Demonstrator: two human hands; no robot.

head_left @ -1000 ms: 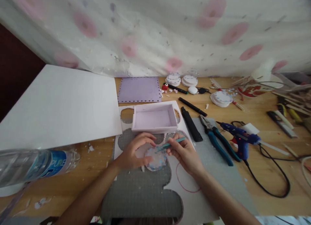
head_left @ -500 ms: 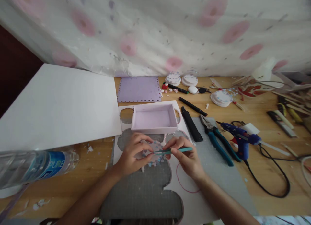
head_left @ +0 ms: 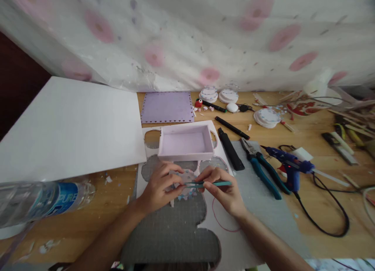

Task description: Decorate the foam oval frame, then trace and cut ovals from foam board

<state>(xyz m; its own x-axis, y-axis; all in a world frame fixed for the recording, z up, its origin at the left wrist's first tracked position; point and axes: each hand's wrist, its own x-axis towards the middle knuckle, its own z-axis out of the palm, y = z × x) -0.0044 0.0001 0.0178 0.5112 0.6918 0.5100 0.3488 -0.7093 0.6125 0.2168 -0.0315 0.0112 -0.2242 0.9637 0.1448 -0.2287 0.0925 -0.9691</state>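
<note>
My right hand (head_left: 224, 189) is closed on slim teal tweezers (head_left: 221, 183), held almost level with the tips to the left. My left hand (head_left: 164, 183) is closed in a pinch beside those tips; whatever lies between its thumb and forefinger is too small to make out. Behind and below the fingers shows a pale round piece (head_left: 187, 176) with blue and pink specks, partly covered by both hands. Small bluish bits (head_left: 189, 195) lie along its near edge. Just beyond the hands stands a shallow lilac box (head_left: 187, 143) with its top uncovered.
A white board (head_left: 73, 126) and a water bottle (head_left: 64, 198) stand left. To the right lie black markers (head_left: 232, 128), pliers (head_left: 260, 165) and a corded blue glue gun (head_left: 290, 163). Stacked white discs (head_left: 267, 118) sit behind, near a lilac sheet (head_left: 166, 107).
The tweezers have turned slightly to lie more level, their two arms now showing apart. My right fingers have shifted a little left; my left hand has barely moved.
</note>
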